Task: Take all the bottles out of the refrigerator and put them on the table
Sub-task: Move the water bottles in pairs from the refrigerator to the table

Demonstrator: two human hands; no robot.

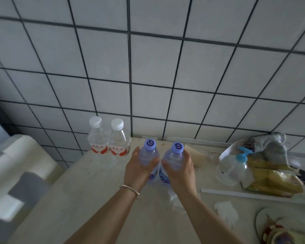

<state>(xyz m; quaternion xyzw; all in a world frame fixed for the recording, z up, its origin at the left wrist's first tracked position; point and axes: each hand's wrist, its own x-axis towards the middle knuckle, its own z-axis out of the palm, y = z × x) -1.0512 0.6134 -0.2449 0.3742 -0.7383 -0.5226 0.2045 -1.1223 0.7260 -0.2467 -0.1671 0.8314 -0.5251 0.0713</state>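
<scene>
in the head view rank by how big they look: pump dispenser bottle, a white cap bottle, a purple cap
1. Pump dispenser bottle, widest, though nearer the camera.
2. Left white-capped bottle; its twin looks alike.
3. Purple cap, smallest.

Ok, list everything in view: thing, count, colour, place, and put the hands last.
white-capped bottles: 2, clear with red labels, standing side by side at the table's far left edge by the wall
purple-capped bottles: 2, clear bluish, mid-table, one in each hand
pump bottle: 1, clear with blue pump, right side
bags: a pile, yellow and grey, far right
table: 1, beige
tiled wall: white, dark grout, behind
left hand: grips left purple-capped bottle
right hand: grips right one
</scene>
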